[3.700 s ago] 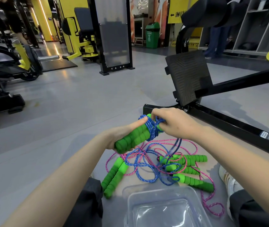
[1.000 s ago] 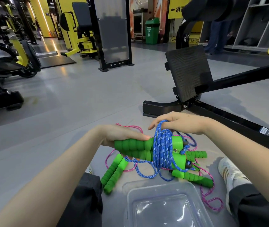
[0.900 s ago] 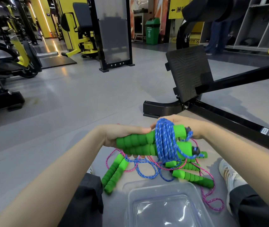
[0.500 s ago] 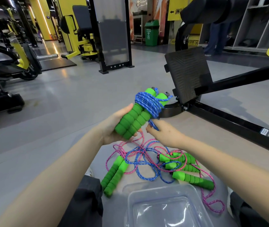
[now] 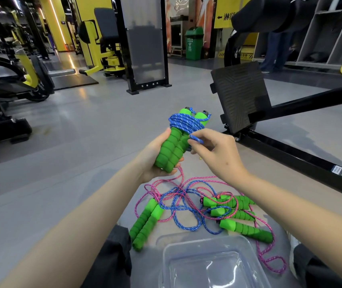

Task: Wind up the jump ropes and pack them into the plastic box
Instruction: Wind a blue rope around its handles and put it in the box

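Green foam handles (image 5: pixel 172 148) are standing in the left hand (image 5: pixel 151 161), which is gripping them, with blue cord (image 5: pixel 184 122) coiled round their tops. The right hand (image 5: pixel 218 154) is pinching a bit of that cord. Below, loose ropes (image 5: pixel 186 204) are lying tangled on the floor (image 5: pixel 82 146), just beyond the clear plastic box (image 5: pixel 207 265).

Little legible text here. Yellow sign (image 5: pixel 225 16) on the back wall has a black left-pointing arrow, then Chinese characters. Its right end is cut off by a black pad (image 5: pixel 259 15), so I can't read it reliably. Green bin (image 5: pixel 194 44) has a white recycling symbol with small white print around it, too small to read. Black frame rail (image 5: pixel 290 161) on the floor carries a white sticker (image 5: pixel 337 169) with fine print, illegible. Yellow-black striped strip (image 5: pixel 246 55) farther back has blurred characters.
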Demonstrator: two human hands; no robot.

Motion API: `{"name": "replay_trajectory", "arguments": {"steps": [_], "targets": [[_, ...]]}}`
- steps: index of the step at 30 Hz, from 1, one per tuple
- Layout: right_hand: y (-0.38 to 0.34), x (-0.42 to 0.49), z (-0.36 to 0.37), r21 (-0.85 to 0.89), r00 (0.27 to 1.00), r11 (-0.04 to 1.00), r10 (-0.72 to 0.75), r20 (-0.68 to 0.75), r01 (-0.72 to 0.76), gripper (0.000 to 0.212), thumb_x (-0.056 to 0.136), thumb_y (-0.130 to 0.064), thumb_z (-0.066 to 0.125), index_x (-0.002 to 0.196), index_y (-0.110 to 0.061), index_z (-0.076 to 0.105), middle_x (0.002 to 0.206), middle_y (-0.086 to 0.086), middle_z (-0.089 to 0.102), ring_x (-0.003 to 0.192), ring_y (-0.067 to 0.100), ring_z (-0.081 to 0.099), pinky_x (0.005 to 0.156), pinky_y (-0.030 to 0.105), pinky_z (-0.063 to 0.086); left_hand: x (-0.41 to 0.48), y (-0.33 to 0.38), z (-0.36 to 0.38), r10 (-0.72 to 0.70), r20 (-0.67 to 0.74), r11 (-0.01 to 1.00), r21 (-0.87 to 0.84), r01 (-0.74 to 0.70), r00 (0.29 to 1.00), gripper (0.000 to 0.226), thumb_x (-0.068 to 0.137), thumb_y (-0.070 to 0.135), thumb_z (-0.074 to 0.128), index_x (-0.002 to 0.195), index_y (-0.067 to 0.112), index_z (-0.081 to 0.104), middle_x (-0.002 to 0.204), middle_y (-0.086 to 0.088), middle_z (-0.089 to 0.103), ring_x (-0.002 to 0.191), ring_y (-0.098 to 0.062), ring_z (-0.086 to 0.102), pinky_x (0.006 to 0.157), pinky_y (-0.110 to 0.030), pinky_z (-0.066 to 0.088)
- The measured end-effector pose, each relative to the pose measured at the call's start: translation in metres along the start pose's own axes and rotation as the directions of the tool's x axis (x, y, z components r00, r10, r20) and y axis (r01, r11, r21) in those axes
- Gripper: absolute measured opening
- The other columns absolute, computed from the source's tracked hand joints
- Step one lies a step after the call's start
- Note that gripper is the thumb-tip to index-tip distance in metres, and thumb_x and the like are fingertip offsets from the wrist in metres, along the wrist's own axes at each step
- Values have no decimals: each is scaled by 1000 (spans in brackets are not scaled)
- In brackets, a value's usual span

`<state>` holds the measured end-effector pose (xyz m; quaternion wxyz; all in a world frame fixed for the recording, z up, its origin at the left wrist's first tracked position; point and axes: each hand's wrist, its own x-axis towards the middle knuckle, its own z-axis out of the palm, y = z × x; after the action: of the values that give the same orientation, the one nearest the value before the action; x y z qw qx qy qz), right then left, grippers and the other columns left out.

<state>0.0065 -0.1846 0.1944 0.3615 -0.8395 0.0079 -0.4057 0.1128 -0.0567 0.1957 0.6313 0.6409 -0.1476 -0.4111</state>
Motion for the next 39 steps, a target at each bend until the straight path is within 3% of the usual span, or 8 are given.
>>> {"name": "replay_trajectory", "arguments": {"steps": [6,9,13,17,22,31,34,39], "targets": [[3,4,-3,-56,991,991,-115,74,119,14,86,-13,59,86,-2,67,77,-5,48,68,25,58,64,41,53,-4,-2,12,12,-18,1000,30,-11,1000,59,90,65,37,86,13,65,72,-9,63,61,-20,56,57,-24,48],[5,9,-12,-61,993,993,-95,72,99,10,87,-6,58,85,1,64,81,5,49,64,16,61,62,21,52,-3,-1,18,36,-41,993,110,-31,999,60,89,66,36,93,13,65,77,-9,62,63,-19,57,54,-21,49],[2,20,-25,90,991,988,120,51,-124,7,88,0,57,93,1,62,77,13,60,54,8,64,60,15,50,-2,0,23,26,-45,987,158,-19,999,62,87,69,36,95,15,65,79,-8,64,66,-18,60,54,-21,48],[-2,28,-38,430,914,807,369,171,-406,7,85,2,60,82,-4,64,67,9,65,55,10,68,60,20,56,-1,-5,23,-9,1,986,166,9,1000,61,87,69,36,102,16,65,83,-7,64,67,-18,59,54,-21,48],[-1,35,-47,503,891,744,431,142,-440,9,88,-4,58,82,-5,64,58,-1,68,56,11,69,62,21,58,-5,-1,22,17,38,985,168,-23,999,59,88,67,36,99,17,66,83,-6,65,68,-17,60,53,-21,48],[3,38,-44,292,890,872,440,-116,-393,7,85,-1,63,91,0,65,63,10,61,45,4,60,56,19,56,-5,-4,25,54,96,968,240,-76,994,56,91,64,31,94,22,68,87,-4,68,70,-16,62,66,-26,48],[4,37,-41,228,884,890,435,-169,-394,7,82,0,65,85,-5,61,65,9,60,45,5,61,55,20,56,-5,-6,25,59,112,972,220,-83,992,52,92,62,33,103,24,67,103,-6,68,83,-20,62,70,-27,49],[14,32,-34,20,876,907,412,-252,-421,8,77,-10,71,80,-3,71,73,10,67,60,19,63,65,34,56,-3,-13,32,105,103,977,175,-122,989,54,92,57,39,119,17,64,100,-4,69,75,-15,63,61,-22,51]]}}
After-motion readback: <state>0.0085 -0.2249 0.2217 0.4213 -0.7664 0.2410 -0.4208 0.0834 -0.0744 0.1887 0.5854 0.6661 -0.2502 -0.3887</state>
